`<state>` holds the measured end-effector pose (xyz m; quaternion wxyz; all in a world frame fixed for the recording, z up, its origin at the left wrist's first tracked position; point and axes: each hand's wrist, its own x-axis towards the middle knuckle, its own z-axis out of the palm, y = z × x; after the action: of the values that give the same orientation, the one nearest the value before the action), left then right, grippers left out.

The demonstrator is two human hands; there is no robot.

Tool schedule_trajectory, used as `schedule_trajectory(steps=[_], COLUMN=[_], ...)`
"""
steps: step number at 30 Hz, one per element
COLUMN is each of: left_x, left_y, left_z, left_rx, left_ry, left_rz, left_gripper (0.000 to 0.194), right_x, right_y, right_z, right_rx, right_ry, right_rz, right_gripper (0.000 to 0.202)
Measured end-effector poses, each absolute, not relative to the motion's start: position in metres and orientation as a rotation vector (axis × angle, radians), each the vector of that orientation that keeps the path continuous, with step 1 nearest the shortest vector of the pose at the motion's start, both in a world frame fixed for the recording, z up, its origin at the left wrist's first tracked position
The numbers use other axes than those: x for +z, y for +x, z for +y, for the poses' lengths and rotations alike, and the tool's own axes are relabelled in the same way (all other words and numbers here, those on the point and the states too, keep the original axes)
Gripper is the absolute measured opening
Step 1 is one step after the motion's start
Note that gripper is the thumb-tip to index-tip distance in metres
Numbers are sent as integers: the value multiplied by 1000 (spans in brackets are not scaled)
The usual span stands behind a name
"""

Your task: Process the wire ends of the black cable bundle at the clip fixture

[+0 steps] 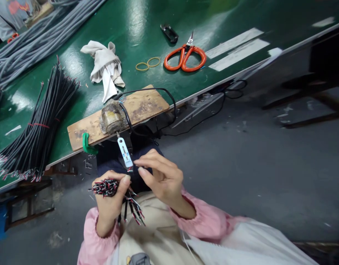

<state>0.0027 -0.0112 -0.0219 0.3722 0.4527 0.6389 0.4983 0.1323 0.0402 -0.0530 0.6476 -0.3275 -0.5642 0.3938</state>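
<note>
My left hand point(110, 206) is closed around a bundle of thin black cables point(106, 187) with red and white wire ends. More cable ends fan out below its thumb. My right hand point(165, 180) is beside it, thumb and index finger slightly apart, with nothing visible between them. Its fingertips are at the lower end of a light blue clip-like piece point(125, 152), where a short red and white wire end pokes out. That piece sits on the shaft of a small motor point(112, 117), fixed to a wooden board point(146, 104) at the table edge.
A green clamp point(88, 144) grips the board. On the green table point(142, 22) lie a tied black cable bundle point(45, 121), grey cables point(45, 36), a white cloth point(104, 62), rubber bands point(147, 64), orange-handled scissors point(185, 58) and a black snipper point(169, 33).
</note>
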Motion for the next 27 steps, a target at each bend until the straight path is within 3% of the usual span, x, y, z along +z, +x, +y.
schedule_trajectory(steps=[7,14,20,27], left_x=[-15,-12,-16,-19], left_y=[4,8,7,3], left_z=[-8,-7,-10,-9], left_rx=[1260,1255,1270,1239], left_ry=[1125,1062,1062,1069], left_rz=[1603,1567,1607,1614], left_gripper=[17,18,22,25], right_x=[-50,-50,-53,-54], right_y=[134,125,120,127], right_z=[40,37,27,34], right_rx=[841,1153,1112,1334], right_ry=[-702,-688,-742,-689], right_rz=[-1333,-1100,-1049,-1130], right_gripper=[25,15,15,4])
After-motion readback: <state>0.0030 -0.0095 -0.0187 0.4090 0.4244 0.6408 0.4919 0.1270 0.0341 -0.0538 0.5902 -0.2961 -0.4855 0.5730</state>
